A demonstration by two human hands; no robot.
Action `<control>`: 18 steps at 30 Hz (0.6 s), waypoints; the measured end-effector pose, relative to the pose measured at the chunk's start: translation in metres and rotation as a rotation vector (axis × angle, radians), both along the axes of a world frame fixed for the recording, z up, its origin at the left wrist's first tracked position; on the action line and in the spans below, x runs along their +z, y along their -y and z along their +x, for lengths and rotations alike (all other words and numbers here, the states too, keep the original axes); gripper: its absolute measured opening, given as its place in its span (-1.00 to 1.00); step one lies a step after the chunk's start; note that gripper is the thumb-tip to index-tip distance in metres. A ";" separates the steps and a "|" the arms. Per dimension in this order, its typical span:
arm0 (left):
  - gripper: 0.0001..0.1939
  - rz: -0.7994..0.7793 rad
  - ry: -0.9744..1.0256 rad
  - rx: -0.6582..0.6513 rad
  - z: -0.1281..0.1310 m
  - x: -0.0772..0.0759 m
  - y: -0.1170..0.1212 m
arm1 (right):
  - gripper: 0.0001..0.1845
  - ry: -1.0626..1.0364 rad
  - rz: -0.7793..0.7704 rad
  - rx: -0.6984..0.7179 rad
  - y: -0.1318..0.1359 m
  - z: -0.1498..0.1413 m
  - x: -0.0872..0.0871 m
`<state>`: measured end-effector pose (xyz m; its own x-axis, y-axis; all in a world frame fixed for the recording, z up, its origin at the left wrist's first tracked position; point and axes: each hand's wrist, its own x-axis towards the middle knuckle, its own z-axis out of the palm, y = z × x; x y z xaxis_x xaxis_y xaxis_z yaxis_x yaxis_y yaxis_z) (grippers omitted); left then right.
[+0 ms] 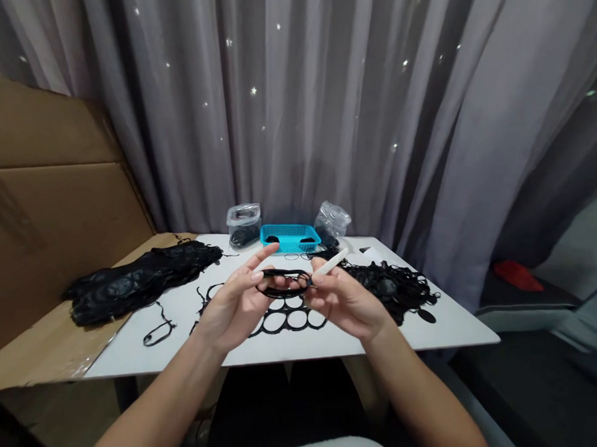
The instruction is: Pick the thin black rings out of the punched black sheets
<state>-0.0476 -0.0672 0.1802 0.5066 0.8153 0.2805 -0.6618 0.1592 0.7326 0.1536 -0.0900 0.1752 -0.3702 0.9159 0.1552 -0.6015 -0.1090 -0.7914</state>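
Above the white table [185, 353], a bundle of thin black rings [283, 293] is stretched between my hands. My left hand [240, 303] pinches the bundle's left side between thumb and fingers, its index finger pointing out. At the right end, my right hand [345, 298] grips the same rings with fingertips and thumb. A slim white stick-like handle [330, 262] also sits in that hand, pointing up to the right; its working end cannot be made out. Beneath the hands lies a black sheet with round holes [288, 321], partly covered by them.
A pile of black sheets [141, 282] lies left on cardboard, by a tall cardboard box [52, 216]. Black scraps [392, 285] are heaped right. A blue basket [289, 230], clear tub [244, 216] and plastic bag [333, 216] stand behind. One loose black strip [159, 334] lies front left.
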 end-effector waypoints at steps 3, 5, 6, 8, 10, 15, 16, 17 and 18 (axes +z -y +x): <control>-0.45 -0.131 0.169 -0.039 0.004 -0.004 0.007 | -0.68 -0.169 -0.135 0.089 -0.001 -0.013 -0.020; -0.42 -0.185 0.239 -0.085 0.007 -0.006 0.011 | -0.71 -0.282 -0.209 0.120 -0.001 -0.017 -0.032; -0.40 -0.193 0.257 -0.110 0.008 -0.007 0.012 | -0.73 -0.322 -0.241 0.128 -0.001 -0.018 -0.037; -0.37 -0.178 0.271 -0.145 0.010 -0.008 0.012 | -0.73 -0.363 -0.279 0.112 0.000 -0.017 -0.046; -0.35 -0.145 0.269 -0.161 0.011 -0.008 0.012 | -0.71 -0.346 -0.284 0.045 0.001 -0.014 -0.052; -0.29 -0.059 0.228 -0.166 0.018 -0.007 0.010 | -0.62 -0.201 -0.191 -0.218 -0.001 -0.007 -0.070; -0.28 -0.032 0.209 -0.162 0.019 -0.009 0.009 | -0.58 -0.177 -0.155 -0.267 -0.001 -0.006 -0.074; -0.28 0.005 0.183 -0.154 0.020 -0.011 0.009 | -0.55 -0.152 -0.118 -0.314 0.000 -0.004 -0.078; -0.28 0.061 0.147 -0.141 0.021 -0.014 0.007 | -0.53 -0.122 -0.082 -0.361 0.000 -0.003 -0.081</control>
<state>-0.0267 -0.0747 0.1667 0.5645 0.7184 0.4064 -0.7367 0.2165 0.6406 0.1511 -0.0901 0.0945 -0.0056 0.9951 0.0985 -0.7017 0.0663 -0.7094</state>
